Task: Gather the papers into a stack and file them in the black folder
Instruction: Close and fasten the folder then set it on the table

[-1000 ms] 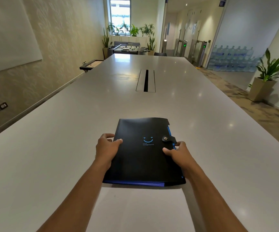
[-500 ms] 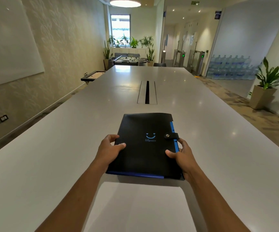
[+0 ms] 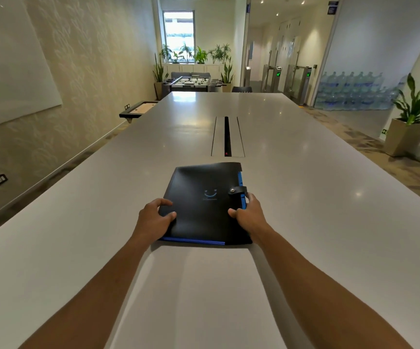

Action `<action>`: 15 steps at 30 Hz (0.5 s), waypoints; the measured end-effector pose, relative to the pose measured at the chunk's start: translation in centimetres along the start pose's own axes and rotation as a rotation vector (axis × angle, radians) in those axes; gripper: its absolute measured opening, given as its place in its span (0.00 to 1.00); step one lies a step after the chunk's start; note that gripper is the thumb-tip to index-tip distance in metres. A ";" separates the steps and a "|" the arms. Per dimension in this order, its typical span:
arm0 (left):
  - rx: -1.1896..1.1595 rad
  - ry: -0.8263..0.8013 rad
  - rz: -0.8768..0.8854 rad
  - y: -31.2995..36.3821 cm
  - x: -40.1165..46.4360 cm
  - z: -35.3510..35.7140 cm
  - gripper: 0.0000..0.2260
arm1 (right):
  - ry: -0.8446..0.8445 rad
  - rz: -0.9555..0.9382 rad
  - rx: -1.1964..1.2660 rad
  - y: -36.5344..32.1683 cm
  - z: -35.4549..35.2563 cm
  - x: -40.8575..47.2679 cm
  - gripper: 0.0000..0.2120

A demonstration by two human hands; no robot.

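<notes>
1. Left hand (image 3: 153, 220) grips the black folder's (image 3: 201, 210) left edge, seemingly steadying it.
2. The black folder lies strapped shut on the table (image 3: 329, 197), just beyond the papers (image 3: 191, 298) at the near edge.
3. Right hand (image 3: 250, 217) grips its right edge beside the strap (image 3: 238, 191), probably to unfasten it.

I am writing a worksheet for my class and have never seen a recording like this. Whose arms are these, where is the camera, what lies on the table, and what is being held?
There is no machine here. A person wears a wide-angle camera on the head, looking forward and down, so the two arms are that person's own. The left hand and the right hand each grip a side edge of a closed black folder, with the thumbs on its cover. Its strap is folded over the cover. The folder sits on a long pale table. Nearer the person, between the arms, lies a white sheet, seemingly paper.
</notes>
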State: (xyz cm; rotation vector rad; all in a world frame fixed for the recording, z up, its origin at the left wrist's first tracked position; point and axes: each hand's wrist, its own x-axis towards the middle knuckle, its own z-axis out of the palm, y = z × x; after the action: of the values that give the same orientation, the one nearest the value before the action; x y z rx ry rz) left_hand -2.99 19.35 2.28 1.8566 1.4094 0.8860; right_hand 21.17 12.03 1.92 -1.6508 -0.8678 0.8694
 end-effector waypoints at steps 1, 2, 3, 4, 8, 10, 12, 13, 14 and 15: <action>0.019 0.004 0.010 -0.6 0.9 0.2 0.12 | 0.021 -0.023 -0.056 0.2 0.8 1.0 0.29; 0.045 0.010 0.028 -1.1 1.9 0.4 0.12 | 0.046 -0.054 -0.111 0.3 1.5 1.9 0.28; 0.074 0.022 0.047 -1.5 2.9 0.7 0.11 | 0.064 -0.091 -0.157 0.3 2.1 2.9 0.27; 0.100 0.037 0.061 -1.9 3.8 1.0 0.11 | 0.072 -0.124 -0.192 0.4 2.8 3.8 0.26; 0.179 0.081 0.087 -2.9 7.6 1.7 0.08 | 0.110 -0.195 -0.306 0.3 4.5 7.2 0.22; 0.209 0.081 0.087 -3.2 9.2 1.7 0.07 | 0.125 -0.202 -0.344 0.2 5.0 8.7 0.22; 0.232 0.069 0.082 -3.4 10.3 1.7 0.07 | 0.130 -0.197 -0.383 0.1 5.3 9.7 0.23; 0.240 0.065 0.079 -3.6 10.8 1.7 0.07 | 0.133 -0.197 -0.402 0.0 5.5 10.1 0.23; 0.249 0.060 0.078 -3.7 11.2 1.7 0.06 | 0.136 -0.197 -0.421 -0.1 5.6 10.5 0.23; 0.259 0.055 0.080 -3.9 11.6 1.6 0.06 | 0.140 -0.198 -0.441 -0.2 5.7 10.8 0.23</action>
State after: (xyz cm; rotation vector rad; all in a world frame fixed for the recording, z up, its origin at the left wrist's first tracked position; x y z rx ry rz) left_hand -1.47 31.35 -0.19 2.1070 1.5538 0.8313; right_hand 21.32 23.99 -0.46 -1.9336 -1.1595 0.4369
